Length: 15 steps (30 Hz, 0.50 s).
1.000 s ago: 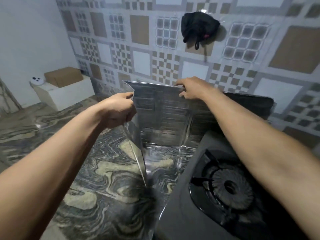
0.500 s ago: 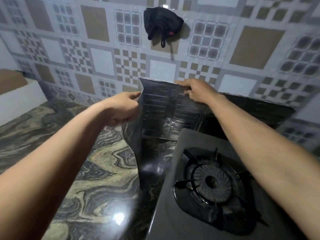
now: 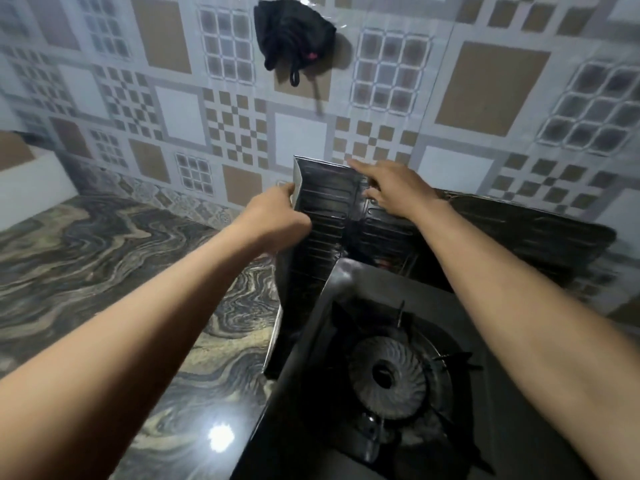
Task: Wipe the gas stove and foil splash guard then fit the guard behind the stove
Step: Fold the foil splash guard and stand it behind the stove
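Observation:
The foil splash guard (image 3: pixel 329 216) stands upright, folded around the back-left corner of the dark gas stove (image 3: pixel 349 292). Its left panel runs down along the stove's left side; its back panels stretch right along the tiled wall. My left hand (image 3: pixel 273 220) pinches the upper edge of the left panel near the fold. My right hand (image 3: pixel 391 188) rests on the top edge of the back panel, fingers spread and pressing on the foil. The stove's round burner (image 3: pixel 388 374) and its pan support show between my forearms.
A marbled stone counter (image 3: pixel 121 271) extends left of the stove. A patterned tiled wall (image 3: pixel 180 116) rises behind. A black cloth (image 3: pixel 294 29) hangs on that wall above the guard. A white box (image 3: pixel 31 181) with a brown carton sits at the far left.
The guard has shifted right and back, closing in against the stove's left side and the wall. My right fingers have opened flatter on its top edge. The view has swung right.

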{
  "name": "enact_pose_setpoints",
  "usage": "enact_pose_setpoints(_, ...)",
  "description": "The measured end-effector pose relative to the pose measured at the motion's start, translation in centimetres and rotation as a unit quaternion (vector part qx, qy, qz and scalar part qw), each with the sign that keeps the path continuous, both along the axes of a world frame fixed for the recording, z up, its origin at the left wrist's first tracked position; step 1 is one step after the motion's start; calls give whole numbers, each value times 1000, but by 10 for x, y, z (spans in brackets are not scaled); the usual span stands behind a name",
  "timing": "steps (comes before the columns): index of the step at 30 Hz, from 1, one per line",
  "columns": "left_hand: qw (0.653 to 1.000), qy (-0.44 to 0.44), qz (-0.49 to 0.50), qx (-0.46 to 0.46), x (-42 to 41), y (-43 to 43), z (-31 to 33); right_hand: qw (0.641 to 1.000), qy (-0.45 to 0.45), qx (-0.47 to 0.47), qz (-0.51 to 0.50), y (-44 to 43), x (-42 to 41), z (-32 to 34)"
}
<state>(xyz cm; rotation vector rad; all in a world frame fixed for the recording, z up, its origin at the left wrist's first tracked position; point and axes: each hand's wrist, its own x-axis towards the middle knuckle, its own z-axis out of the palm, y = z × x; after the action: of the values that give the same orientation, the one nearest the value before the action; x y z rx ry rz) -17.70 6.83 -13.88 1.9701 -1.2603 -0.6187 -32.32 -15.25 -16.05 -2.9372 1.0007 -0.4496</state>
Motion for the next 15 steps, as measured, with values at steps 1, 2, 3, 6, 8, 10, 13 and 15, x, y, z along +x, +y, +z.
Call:
enact_pose_setpoints(1, 999, -31, 15, 11, -1, -3, -3, 1000, -9, -11, 10, 0, 4, -3)
enact_pose_setpoints(2, 998, -61, 23, 24, -2, -6, -5, 999, -18, -27, 20, 2, 7, -5)
enact_pose_setpoints(3, 996, -86, 19, 31, -2, -9, -5, 998, -25, -45, 28, 1, 8, -9)
enact_pose_setpoints(6, 991, -129, -8, 40, -1, -12, -5, 997, -40, -61, 34, -2, 1, -13)
enact_pose_setpoints(8, 989, -139, -18, 46, -2, -12, 0, 997, -54, -44, 22, -7, -13, -10)
enact_pose_setpoints(10, 988, -146, -24, 35, -7, -13, 5, 997, -69, -26, 5, -11, -32, -5)
enact_pose_setpoints(13, 992, -119, -52, 2, -19, -13, 14, 998, -54, -27, -6, -17, -64, 3)
enact_pose_setpoints(15, 993, -92, -78, -3, -27, -13, 17, 998, -37, -43, -17, -21, -82, 6)
